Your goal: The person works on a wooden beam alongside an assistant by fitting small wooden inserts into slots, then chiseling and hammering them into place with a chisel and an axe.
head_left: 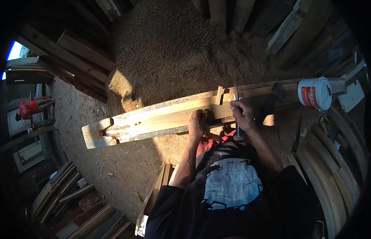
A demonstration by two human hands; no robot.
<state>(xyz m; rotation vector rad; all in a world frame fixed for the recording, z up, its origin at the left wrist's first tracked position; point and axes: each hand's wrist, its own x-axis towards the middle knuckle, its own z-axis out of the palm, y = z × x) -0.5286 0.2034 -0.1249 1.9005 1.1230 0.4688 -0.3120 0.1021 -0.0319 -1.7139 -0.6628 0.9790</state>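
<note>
A long pale wooden plank (165, 119) lies on a narrow, weathered wooden bench (91, 137). At the plank's near edge my left hand (196, 124) has its fingers curled over the wood. My right hand (243, 114) is closed to its right, above the bench, round a narrow tool (239, 132) with a dark shaft below the fingers; its kind is unclear. Just beyond those fingers, a thin upright strip (235, 90) and something small and white show. A short wood block (219, 95) sits across the plank. Farther right lies a dark-headed hammer or mallet (278, 91), partly in shadow.
A white bucket (314, 93) stands on the bench's right end. Sawdust (165, 47) is heaped beyond it. Timber leans at far left and right, and curved boards (321, 179) are stacked at near right. Another person in a red shirt (27, 108) is at far left.
</note>
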